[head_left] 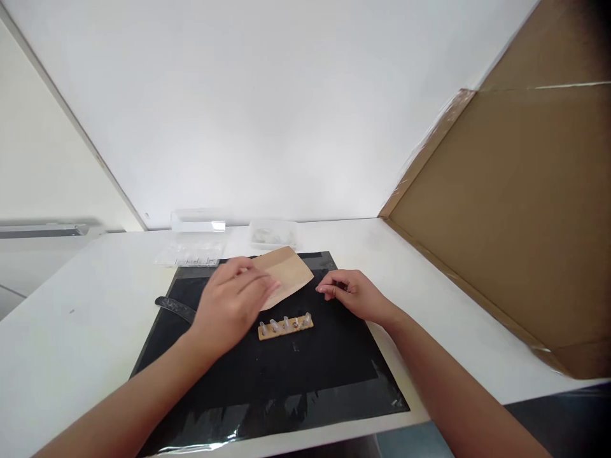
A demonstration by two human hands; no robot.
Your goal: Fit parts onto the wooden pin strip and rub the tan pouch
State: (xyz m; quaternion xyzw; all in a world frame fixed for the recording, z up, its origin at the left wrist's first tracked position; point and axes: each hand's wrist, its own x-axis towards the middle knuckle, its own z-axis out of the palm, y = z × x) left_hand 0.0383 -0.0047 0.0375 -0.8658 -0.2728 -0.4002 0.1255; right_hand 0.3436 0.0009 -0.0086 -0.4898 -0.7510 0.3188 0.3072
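In the head view, your left hand (233,302) is over the left part of the paper (293,275), its fingers curled; whether they pinch anything cannot be told. Your right hand (356,296) is just beside the paper's right corner, fingers bent and tips close together, though you can't tell if they hold something small. The strip (268,333), with small clear tips (286,323) standing in a row, lies on the black mat (305,366) between your hands, nearer you than the paper. The file (175,308) lies left of your left hand. Beyond the mat, an open case (188,254) and a tub (266,245) sit on the counter (62,362).
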